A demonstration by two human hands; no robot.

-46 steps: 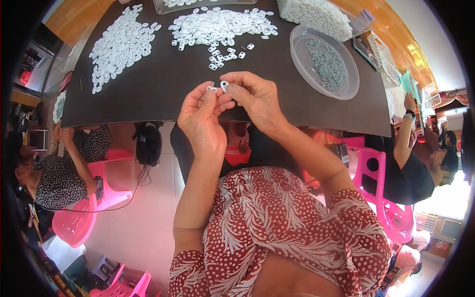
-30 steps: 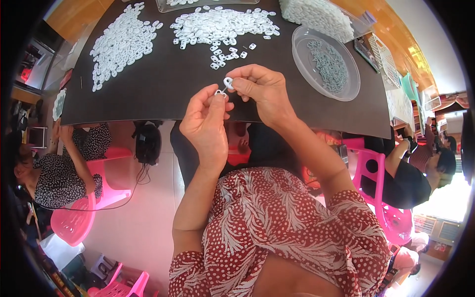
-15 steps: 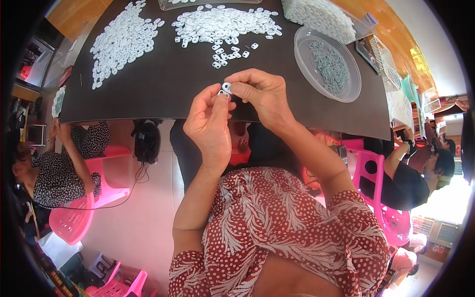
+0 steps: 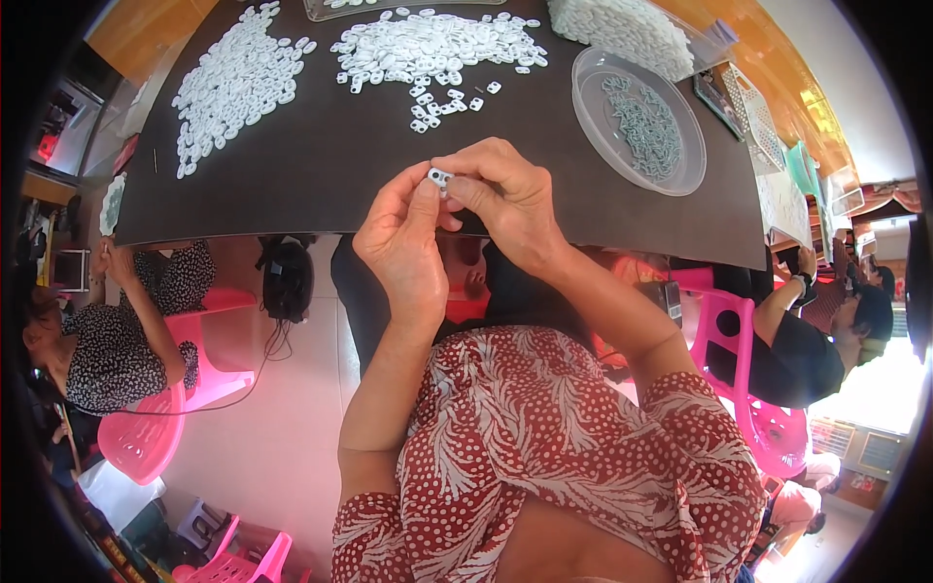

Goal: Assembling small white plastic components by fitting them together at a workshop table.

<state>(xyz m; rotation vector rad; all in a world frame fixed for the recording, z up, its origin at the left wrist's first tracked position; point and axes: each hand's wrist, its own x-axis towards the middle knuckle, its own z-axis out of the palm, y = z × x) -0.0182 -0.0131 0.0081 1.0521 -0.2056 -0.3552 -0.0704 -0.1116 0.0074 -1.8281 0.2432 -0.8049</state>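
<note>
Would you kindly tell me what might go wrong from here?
The left hand and right hand pinch at least one small white piece near the close edge of the table, so it might slip and drop to the floor.
The round clear dish of small grey-green parts stands uncovered to the right; a careless swing of the right hand could perhaps spill it.

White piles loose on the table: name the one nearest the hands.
The middle pile, whose scattered pieces lie toward the left hand and right hand; the left pile lies farther off, on the left side of the table.
</note>
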